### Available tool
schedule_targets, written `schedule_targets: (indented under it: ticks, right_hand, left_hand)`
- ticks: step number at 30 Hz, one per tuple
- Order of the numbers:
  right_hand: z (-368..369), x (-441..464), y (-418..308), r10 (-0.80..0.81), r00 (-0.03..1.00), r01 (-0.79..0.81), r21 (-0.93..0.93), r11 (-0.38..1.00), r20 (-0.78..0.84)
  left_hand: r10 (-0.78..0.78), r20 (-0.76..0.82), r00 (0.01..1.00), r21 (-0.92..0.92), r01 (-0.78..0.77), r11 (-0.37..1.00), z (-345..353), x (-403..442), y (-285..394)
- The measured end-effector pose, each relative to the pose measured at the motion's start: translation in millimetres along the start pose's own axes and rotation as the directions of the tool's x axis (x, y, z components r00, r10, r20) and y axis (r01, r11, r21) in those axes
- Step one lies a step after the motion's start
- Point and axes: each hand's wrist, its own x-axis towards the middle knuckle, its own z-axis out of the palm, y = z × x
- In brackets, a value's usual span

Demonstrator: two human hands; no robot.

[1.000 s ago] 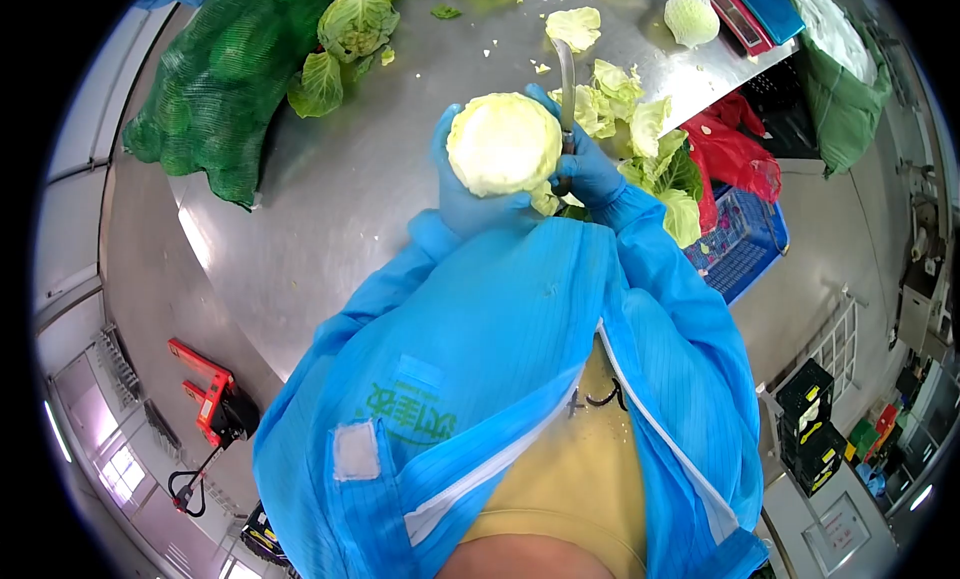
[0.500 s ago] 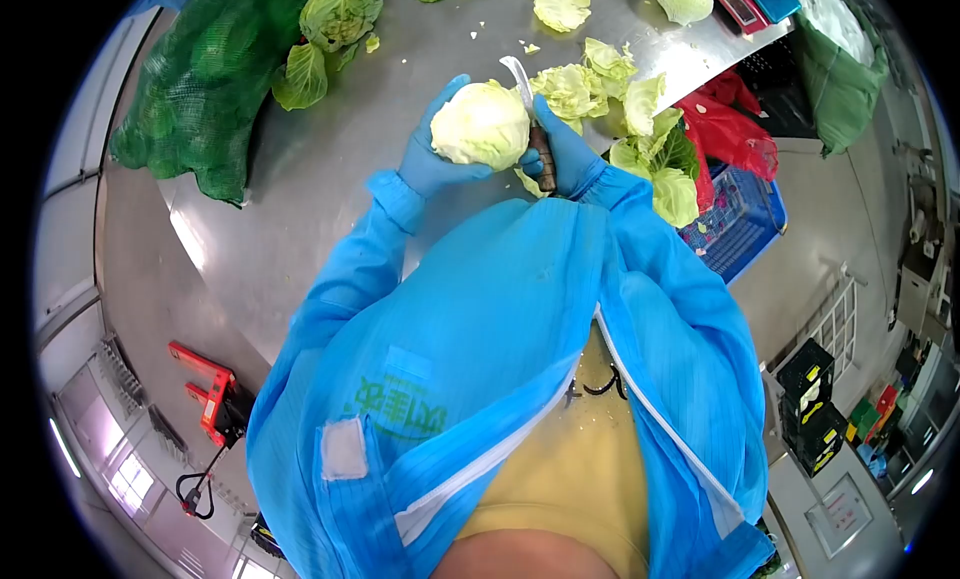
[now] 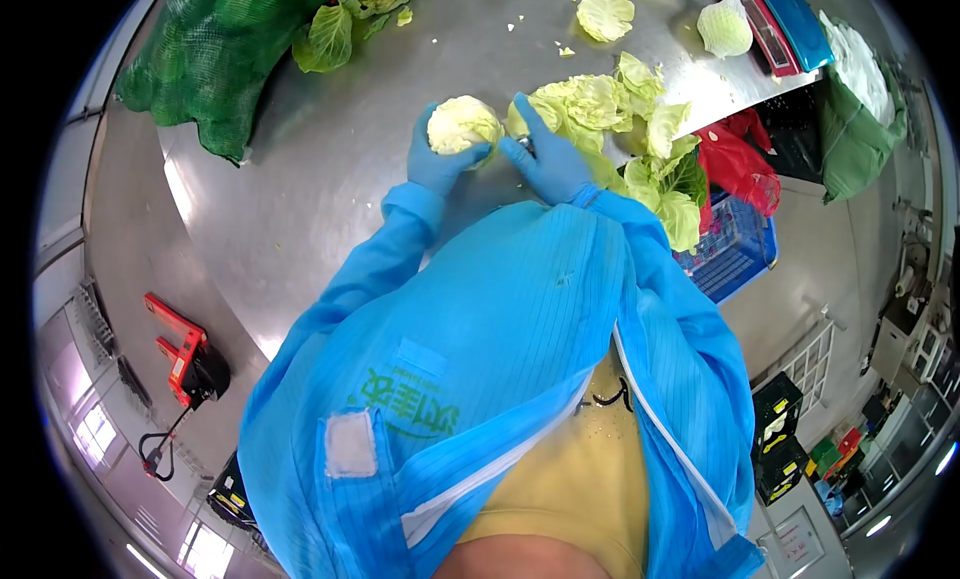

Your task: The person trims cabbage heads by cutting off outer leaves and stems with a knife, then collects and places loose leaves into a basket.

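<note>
My left hand (image 3: 436, 161), in a blue glove, is wrapped round a pale, trimmed cabbage (image 3: 464, 125) above the steel table. Right of it, my gloved right hand (image 3: 556, 163) is closed, thumb and forefinger pointing towards the cabbage. Only a small dark piece of the knife (image 3: 526, 145) shows between those fingers; its blade and most of its handle are hidden. Loose cabbage leaves (image 3: 585, 104) lie just beyond and beside my right hand.
A green mesh sack (image 3: 215, 54) of cabbages lies at the far left of the steel table (image 3: 330, 169). Another pale cabbage (image 3: 724, 27) sits near a red and blue device (image 3: 775, 24). A blue crate (image 3: 735, 244) and red bag (image 3: 735, 164) stand off the right edge.
The cabbage has been turned in my left hand and shows a different side. The knife, whose curved blade and brown handle stood in view before, is now mostly hidden. The view has shifted.
</note>
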Motion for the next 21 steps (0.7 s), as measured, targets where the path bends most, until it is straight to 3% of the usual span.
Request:
schedule_targets:
  ticks: [4,6,11,15,21]
  right_hand:
    - [21.6,5.7,10.6,-0.036,0.999,0.036,-0.034,0.999,-0.001]
    - [21.7,5.1,8.7,-0.043,0.999,0.043,-0.085,0.995,0.01]
    - [15.4,4.4,4.6,0.097,0.991,-0.087,-0.103,0.991,0.091]
    - [17.0,4.3,9.4,0.072,0.996,-0.067,-0.081,0.994,0.057]
    - [14.9,4.2,11.5,0.04,0.999,-0.039,-0.072,0.997,0.016]
  left_hand:
    - [-0.048,-0.061,0.997,0.042,0.05,0.998,9.5,-4.9,11.5]
    - [-0.031,-0.082,0.996,0.212,0.048,0.976,11.6,-5.3,3.5]
    - [-0.062,-0.1,0.993,0.344,0.093,0.934,17.5,-9.2,15.0]
    - [-0.051,-0.059,0.997,0.506,0.074,0.859,19.7,-13.8,34.8]
    - [-0.032,-0.039,0.999,0.566,0.049,0.823,27.3,-13.0,35.9]
